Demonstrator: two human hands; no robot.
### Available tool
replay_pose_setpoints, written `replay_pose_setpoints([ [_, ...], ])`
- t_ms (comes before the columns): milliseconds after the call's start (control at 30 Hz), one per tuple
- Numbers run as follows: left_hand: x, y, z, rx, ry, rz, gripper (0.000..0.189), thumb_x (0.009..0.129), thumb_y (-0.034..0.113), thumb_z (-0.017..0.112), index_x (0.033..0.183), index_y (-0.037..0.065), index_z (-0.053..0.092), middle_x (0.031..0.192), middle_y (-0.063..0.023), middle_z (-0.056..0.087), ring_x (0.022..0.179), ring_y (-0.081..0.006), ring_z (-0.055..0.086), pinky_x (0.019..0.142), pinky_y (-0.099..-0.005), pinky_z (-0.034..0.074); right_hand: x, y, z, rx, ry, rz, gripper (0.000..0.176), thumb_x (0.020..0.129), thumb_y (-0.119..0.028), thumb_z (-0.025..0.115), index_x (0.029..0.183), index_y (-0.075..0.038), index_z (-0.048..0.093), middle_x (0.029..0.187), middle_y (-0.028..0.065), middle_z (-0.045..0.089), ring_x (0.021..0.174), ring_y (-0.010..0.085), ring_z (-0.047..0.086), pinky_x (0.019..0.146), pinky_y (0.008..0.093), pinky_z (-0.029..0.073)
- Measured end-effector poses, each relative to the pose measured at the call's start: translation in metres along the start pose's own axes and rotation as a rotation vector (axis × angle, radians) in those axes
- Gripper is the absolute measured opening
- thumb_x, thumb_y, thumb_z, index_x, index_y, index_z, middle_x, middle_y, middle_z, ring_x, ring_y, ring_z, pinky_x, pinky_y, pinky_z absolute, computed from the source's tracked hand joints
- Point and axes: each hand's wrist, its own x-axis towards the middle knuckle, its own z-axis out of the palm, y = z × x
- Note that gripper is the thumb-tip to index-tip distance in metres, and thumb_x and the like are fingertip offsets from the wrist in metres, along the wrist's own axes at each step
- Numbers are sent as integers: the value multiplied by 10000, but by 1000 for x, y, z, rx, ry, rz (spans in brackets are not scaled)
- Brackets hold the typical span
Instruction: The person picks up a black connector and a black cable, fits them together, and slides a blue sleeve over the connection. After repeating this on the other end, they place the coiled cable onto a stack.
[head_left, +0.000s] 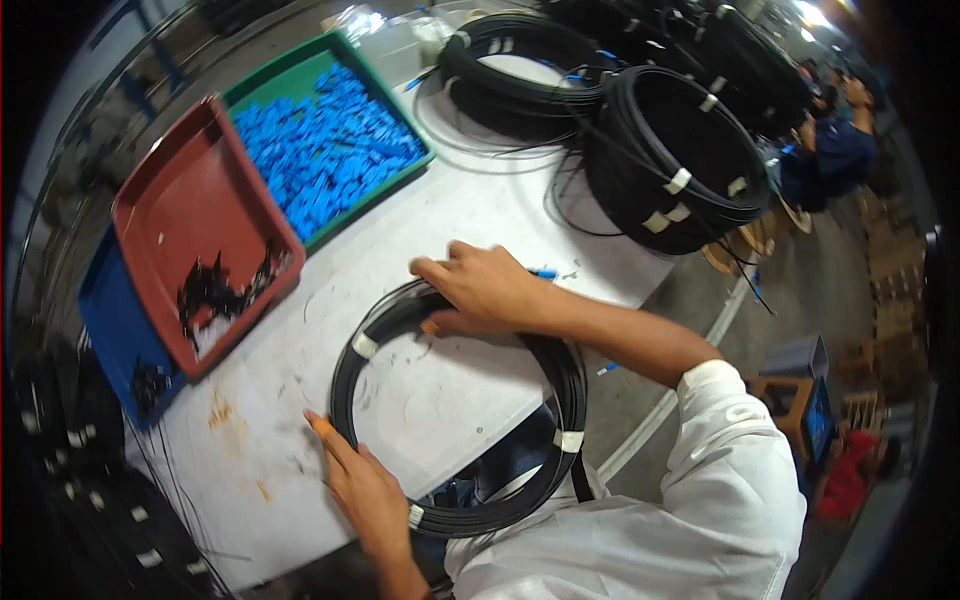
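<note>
Along the left edge, below the trays, lie dark cable bundles (pixel 90 500) with white bands on them. Just above them a blue tray (pixel 105 320) sits at the side of a white table (pixel 480 210), a few black pieces (pixel 148 385) at its near end. Partly covering it, a red tray (pixel 175 190) tilts across, with more black pieces (pixel 220 290) heaped in its lower part. Beside that, a green tray (pixel 265 80) is spread thickly with small blue pieces (pixel 320 150).

Nearer the person, the left hand (pixel 362 490) lies against the lower left side of a black cable coil (pixel 345 390), its fingers nearly straight, an orange cover (pixel 322 427) on one fingertip and the thumb over the ring; whether it grips firmly, one cannot tell. The coil lies partly on the table and partly beyond its near edge, toward the lap, and is bound with white bands (pixel 568 441). At its upper side the right hand (pixel 485 288) is bent over the ring and has hold of it, fingers at the outer side, thumb at the inner.

Farther back, a flat cable coil (pixel 480 85) rests beside a deeper one (pixel 625 185). To the right comes the person's white sleeve (pixel 725 430), then a person in dark blue (pixel 835 160) and another in red (pixel 850 475), well apart from the table.
</note>
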Motion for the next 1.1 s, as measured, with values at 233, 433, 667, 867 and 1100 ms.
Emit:
replay_pose_setpoints([
  [233, 18, 10, 4, 278, -86, -56, 755, 913, -11, 570, 1539, -48, 149, 1415, -315, 472, 1235, -441, 547, 908, -459, 529, -95, -25, 11, -67, 158, 482, 583, 840, -250, 710, 1303, 9, 469, 1024, 150, 584, 975, 307, 604, 755, 404, 530],
  [433, 48, 19, -20, 313, -250, 57, 756, 907, 30, 617, 1540, -18, 206, 1340, -288, 551, 1075, -428, 642, 798, -451, 551, -109, -36, 5, 102, -19, 652, 446, 909, -171, 611, 1268, 39, 450, 993, 185, 593, 818, 359, 660, 644, 467, 557],
  [667, 206, 219, -49, 65, -307, 800, 686, 894, 1, 574, 1524, 24, 303, 1296, -265, 582, 1001, -437, 638, 790, -479, 515, -169, 19, -152, 233, 274, 997, 499, 969, -224, 539, 1328, 65, 346, 1098, 288, 575, 834, 483, 645, 739, 565, 527],
  [867, 323, 409, 78, -35, -381, 1177, 629, 863, 76, 638, 1428, -31, 384, 1046, -226, 659, 921, -429, 641, 781, -501, 511, -212, 188, -219, 60, 563, 1118, 352, 936, -166, 609, 1090, 73, 403, 1056, 333, 570, 1016, 505, 590, 837, 541, 507],
  [1100, 335, 461, 153, 70, -465, 1034, 680, 870, 93, 657, 1474, 9, 356, 1062, -228, 678, 928, -434, 660, 789, -507, 525, -227, 227, -232, 228, 423, 1373, 371, 940, -196, 602, 1109, 59, 393, 986, 343, 638, 921, 524, 638, 822, 568, 515],
])
